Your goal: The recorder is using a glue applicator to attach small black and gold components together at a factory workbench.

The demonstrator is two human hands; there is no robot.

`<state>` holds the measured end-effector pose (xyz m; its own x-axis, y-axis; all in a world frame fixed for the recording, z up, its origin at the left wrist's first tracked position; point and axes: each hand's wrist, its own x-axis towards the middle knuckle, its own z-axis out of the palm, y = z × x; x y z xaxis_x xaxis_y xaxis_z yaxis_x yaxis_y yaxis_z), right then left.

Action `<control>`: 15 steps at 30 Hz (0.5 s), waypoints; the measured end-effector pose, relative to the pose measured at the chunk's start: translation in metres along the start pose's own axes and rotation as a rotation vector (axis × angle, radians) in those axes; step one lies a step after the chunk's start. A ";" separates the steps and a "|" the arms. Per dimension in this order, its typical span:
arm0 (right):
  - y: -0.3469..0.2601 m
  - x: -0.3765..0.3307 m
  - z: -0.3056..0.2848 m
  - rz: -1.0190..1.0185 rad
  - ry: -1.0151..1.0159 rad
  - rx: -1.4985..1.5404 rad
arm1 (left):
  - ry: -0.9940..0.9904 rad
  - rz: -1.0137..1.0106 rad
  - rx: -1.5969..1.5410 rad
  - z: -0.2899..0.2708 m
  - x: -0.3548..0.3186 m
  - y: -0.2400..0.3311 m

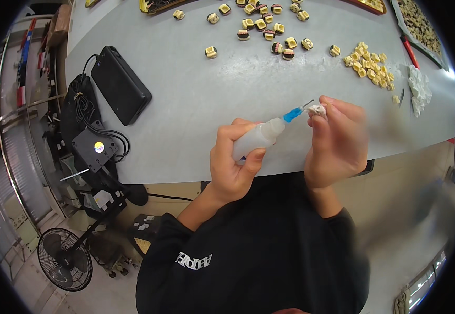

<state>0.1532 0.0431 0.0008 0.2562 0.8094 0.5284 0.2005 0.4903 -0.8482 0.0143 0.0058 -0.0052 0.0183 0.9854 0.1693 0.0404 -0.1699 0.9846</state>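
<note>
Above the table's near edge, my left hand (228, 166) is wrapped round a small white squeeze bottle (254, 140). The bottle is tilted up to the right and ends in a blue dispensing needle (293, 114) with a thin metal tip. In a pinch between thumb and fingers, my right hand (340, 141) holds a small whitish piece (317, 110). Fingers cover part of that piece, and its exact kind does not show. The needle tip lies right by it; whether they touch I cannot tell.
Small cream-and-dark pieces (260, 24) lie scattered at the back of the grey table (185, 104). A heap of small yellow pieces (369, 64) and crumpled white tissue (419, 91) lie at the right. On the left are a black power-bank-like box (121, 85) and coiled cable (83, 107). A fan (65, 259) stands below.
</note>
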 end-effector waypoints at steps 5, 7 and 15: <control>0.005 0.002 -0.003 0.004 -0.005 0.176 | 0.007 -0.005 -0.017 0.000 0.001 0.000; 0.008 0.002 -0.006 0.044 -0.025 0.218 | 0.007 0.000 -0.020 0.000 0.001 0.000; 0.008 0.006 -0.007 0.339 0.054 0.640 | 0.012 -0.022 -0.035 -0.002 -0.001 0.002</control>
<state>0.1626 0.0493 -0.0022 0.2556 0.9414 0.2200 -0.4867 0.3220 -0.8121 0.0127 0.0043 -0.0036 0.0054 0.9890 0.1476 0.0059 -0.1476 0.9890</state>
